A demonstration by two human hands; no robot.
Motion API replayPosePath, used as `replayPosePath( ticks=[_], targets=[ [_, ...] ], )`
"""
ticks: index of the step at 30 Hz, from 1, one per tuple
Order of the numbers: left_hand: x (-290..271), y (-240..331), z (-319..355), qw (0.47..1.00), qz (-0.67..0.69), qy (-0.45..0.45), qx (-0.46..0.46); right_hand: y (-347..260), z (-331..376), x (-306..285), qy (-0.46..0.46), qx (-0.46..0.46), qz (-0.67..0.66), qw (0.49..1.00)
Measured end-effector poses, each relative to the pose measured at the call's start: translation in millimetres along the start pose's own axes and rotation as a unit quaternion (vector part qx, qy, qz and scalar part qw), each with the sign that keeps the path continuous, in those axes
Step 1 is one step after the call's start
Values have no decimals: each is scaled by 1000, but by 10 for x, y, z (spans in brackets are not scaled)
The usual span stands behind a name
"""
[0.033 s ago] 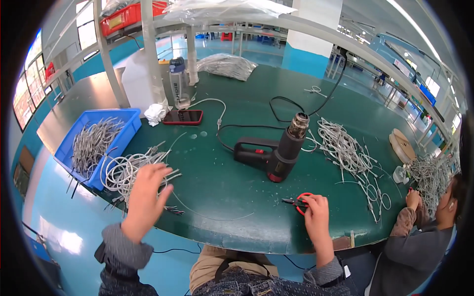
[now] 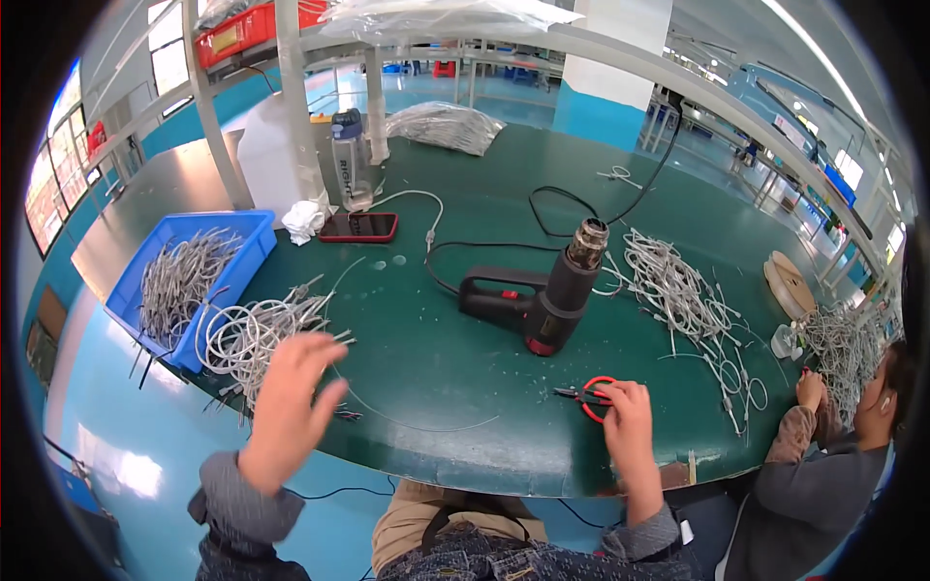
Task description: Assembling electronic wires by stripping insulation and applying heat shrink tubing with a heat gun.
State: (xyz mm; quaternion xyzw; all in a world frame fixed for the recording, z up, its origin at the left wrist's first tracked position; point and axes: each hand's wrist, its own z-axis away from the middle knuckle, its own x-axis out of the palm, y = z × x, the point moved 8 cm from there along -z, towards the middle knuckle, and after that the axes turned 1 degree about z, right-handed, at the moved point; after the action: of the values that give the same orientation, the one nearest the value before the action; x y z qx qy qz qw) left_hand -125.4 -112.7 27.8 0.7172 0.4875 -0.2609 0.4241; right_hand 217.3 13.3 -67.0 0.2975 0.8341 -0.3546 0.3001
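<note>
The scissors (image 2: 584, 396) pair smooth red plastic handles with dark metal blades, while the heat gun (image 2: 555, 302) has a mostly matt black plastic body and a stained, shiny metal nozzle (image 2: 587, 244). Smooth grey plastic coats the cables (image 2: 237, 344), which lie on the slightly glossy, scuffed green tabletop (image 2: 455, 387). The bin (image 2: 254, 254) is smooth blue plastic, the phone (image 2: 358, 228) screen glossy and glass-like, the tissue (image 2: 306, 221) crumpled matt paper, and the sleeve (image 2: 254, 499) coarse, flecked grey cloth.

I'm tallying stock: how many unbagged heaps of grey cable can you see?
4: the binned heap, in the blue bin; the left heap, by the left hand; the right heap, right of the heat gun; the far-right heap, beside the co-worker. More may be hidden.
</note>
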Motion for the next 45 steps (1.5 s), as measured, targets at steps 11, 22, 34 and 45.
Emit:
replayPosePath(
  ticks=[11,22,34,45],
  targets=[
    [1212,492,621,949,306,-53,-58,1535,-1005,148,-126,94,300,941],
    [1355,398,710,948,314,-25,-55,2599,-1391,-156,-55,211,272,937],
    [1405,390,701,945,320,-44,-52,1614,-1294,-1441,326,107,-121,932],
    [1323,373,736,940,333,-44,-58,1040,-1487,-1629,213,53,-272,937]
  ],
)
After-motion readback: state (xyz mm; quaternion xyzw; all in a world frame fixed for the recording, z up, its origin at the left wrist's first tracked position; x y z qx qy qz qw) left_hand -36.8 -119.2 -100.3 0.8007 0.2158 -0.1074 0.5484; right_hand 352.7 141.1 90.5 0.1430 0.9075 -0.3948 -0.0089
